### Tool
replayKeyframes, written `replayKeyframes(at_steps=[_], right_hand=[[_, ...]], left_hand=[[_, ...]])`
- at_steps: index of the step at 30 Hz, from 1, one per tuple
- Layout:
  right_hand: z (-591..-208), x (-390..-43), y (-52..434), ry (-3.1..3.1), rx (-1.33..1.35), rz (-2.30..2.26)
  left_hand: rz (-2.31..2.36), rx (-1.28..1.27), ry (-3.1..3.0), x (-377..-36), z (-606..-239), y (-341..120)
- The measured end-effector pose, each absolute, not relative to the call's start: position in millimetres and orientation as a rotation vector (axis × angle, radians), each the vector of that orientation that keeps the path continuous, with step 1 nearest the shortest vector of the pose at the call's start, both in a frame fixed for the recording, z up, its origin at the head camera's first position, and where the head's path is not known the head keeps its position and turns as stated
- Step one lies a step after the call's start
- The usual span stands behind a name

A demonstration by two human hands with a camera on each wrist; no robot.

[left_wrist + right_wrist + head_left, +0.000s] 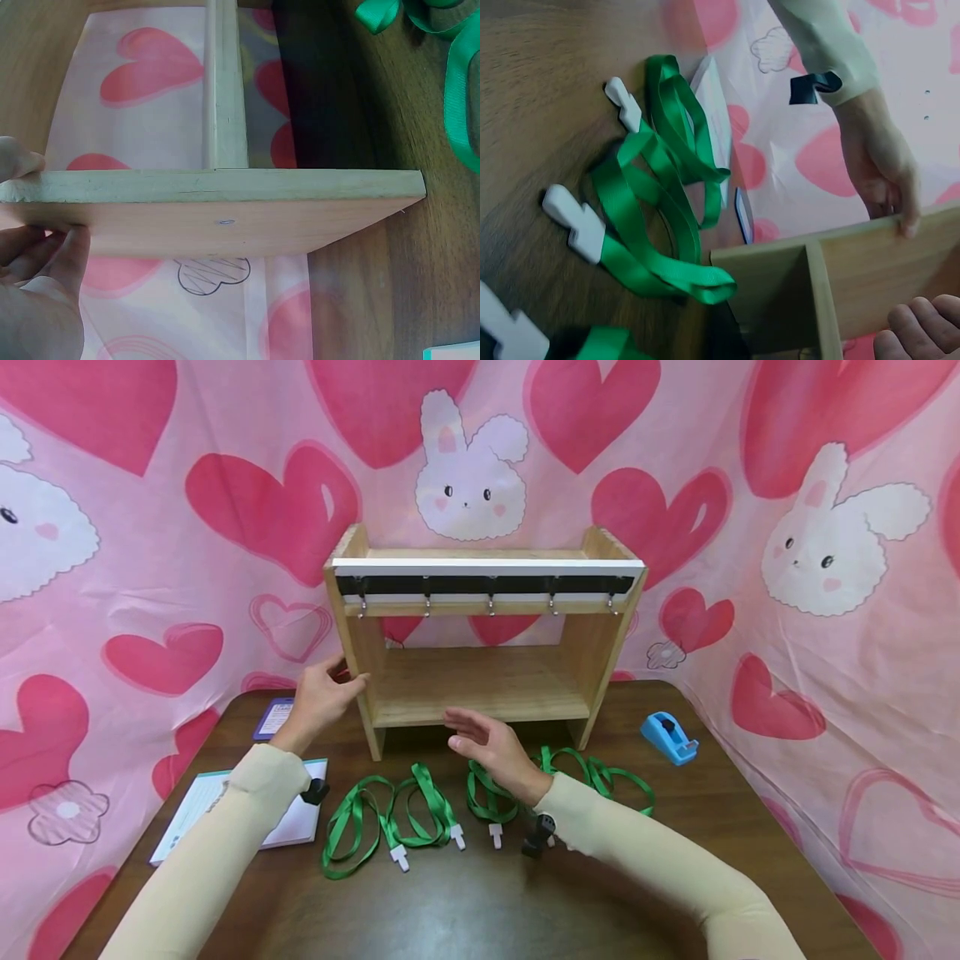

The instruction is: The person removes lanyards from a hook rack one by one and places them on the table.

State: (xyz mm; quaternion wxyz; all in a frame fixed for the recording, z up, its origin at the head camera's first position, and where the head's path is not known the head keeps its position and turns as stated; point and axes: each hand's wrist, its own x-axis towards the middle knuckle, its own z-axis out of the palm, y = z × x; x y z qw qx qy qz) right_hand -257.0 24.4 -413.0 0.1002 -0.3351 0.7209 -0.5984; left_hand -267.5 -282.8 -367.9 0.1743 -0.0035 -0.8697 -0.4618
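A wooden rack (480, 681) stands upright at the back of the table, with a hook rail (491, 585) across its upper front. My left hand (321, 702) grips the rack's left side panel (225, 187), thumb on the inner side and fingers on the outer face. In front of the lower shelf, my right hand (498, 758) hovers with loosely bent fingers and holds nothing. Beneath and beside it lie several green lanyards (432, 795) with white plastic clips (576, 222), some partly hidden by the right hand and forearm.
To the right sits a blue tape dispenser (667, 739). A blue-edged badge holder (274, 718) lies behind the left forearm, and a white booklet (292, 828) with a teal edge is partly under that forearm. A pink heart-patterned cloth (285, 510) hangs behind the table.
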Motion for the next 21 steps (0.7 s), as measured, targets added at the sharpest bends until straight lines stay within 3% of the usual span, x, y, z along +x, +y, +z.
replayKeyframes(at_steps=[21], right_hand=[[-391.6,-265.8,97.9,2.24,-0.921,-1.839]], left_hand=[[-1.304,-0.018,-2.456,-267.1,-368.3,-281.8]])
